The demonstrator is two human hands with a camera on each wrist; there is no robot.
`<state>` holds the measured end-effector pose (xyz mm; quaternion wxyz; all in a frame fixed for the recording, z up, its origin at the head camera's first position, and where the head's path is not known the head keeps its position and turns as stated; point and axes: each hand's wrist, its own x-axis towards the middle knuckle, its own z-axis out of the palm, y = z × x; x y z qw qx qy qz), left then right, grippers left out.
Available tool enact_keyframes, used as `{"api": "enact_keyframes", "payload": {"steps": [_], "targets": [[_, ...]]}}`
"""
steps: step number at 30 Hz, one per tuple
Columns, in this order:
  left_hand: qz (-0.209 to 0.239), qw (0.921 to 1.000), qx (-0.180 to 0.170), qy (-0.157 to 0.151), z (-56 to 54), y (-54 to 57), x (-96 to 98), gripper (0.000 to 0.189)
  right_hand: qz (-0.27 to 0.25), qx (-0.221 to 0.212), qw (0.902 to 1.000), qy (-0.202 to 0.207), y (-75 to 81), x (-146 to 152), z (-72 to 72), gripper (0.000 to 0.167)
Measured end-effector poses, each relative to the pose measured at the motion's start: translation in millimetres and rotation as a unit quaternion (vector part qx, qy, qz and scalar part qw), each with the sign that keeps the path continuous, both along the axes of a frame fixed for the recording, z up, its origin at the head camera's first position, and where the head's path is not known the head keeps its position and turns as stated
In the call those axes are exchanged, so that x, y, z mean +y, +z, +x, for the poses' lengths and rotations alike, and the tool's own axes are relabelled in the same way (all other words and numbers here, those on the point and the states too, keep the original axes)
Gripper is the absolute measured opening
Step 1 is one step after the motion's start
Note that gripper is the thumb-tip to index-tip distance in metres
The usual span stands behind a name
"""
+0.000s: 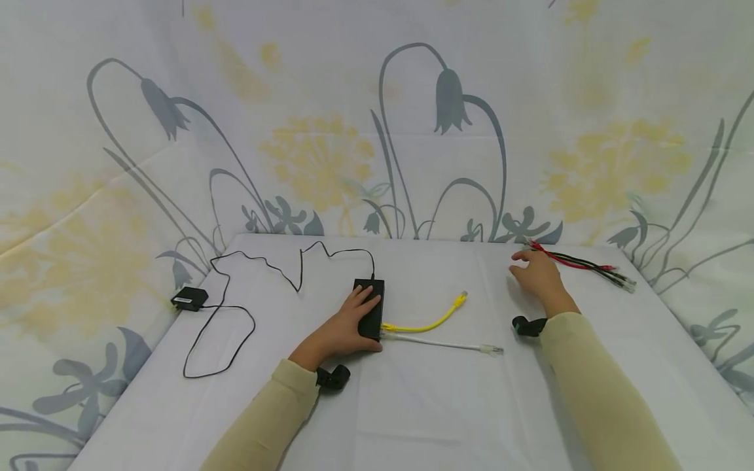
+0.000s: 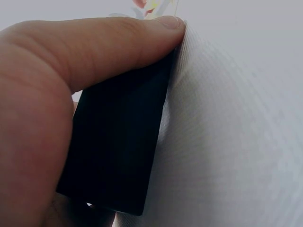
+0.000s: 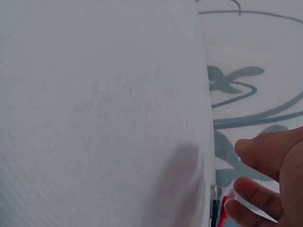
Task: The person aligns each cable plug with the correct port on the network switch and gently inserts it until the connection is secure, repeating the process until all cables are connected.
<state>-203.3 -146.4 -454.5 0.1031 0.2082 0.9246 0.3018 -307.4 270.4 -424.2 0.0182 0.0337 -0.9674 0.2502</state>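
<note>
My left hand (image 1: 344, 332) grips a black network switch (image 1: 372, 324) on the white table, its fingers spread across the top and the thumb at the near end. In the left wrist view the thumb (image 2: 118, 45) lies along one edge of the dark case. A yellow network cable (image 1: 458, 303) and a white one (image 1: 489, 349) run out from the switch's right side. Over at the far right, my right hand (image 1: 540, 275) hovers at the left end of a bundle of red and black network cables (image 1: 615, 277). Its thumb and fingers stand apart, holding nothing.
A black power adapter (image 1: 190, 299) lies at the table's left edge. Its thin black cord (image 1: 254, 324) loops over the left side and enters the far end of the switch. Flower-patterned cloth (image 1: 330, 170) hangs behind the table.
</note>
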Motion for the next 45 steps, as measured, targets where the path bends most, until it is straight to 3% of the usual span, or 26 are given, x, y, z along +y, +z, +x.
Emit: {"api": "enact_keyframes", "payload": {"steps": [15, 26, 45], "targets": [[-0.007, 1.0000, -0.003, 0.002, -0.9, -0.9, -0.6, 0.099, 0.055, -0.065, 0.9963, -0.008, 3.2, 26.0, -13.6, 0.051], [-0.004, 1.0000, -0.002, 0.000, -1.4, -0.8, -1.5, 0.099, 0.085, -0.079, 0.9932, -0.001, -1.8, 42.2, -20.9, 0.054], [-0.001, 1.0000, -0.005, 0.000, 1.4, 3.1, -2.0, 0.098, 0.125, -0.127, 0.9839, 0.014, 3.5, 45.8, -27.7, 0.063]]}}
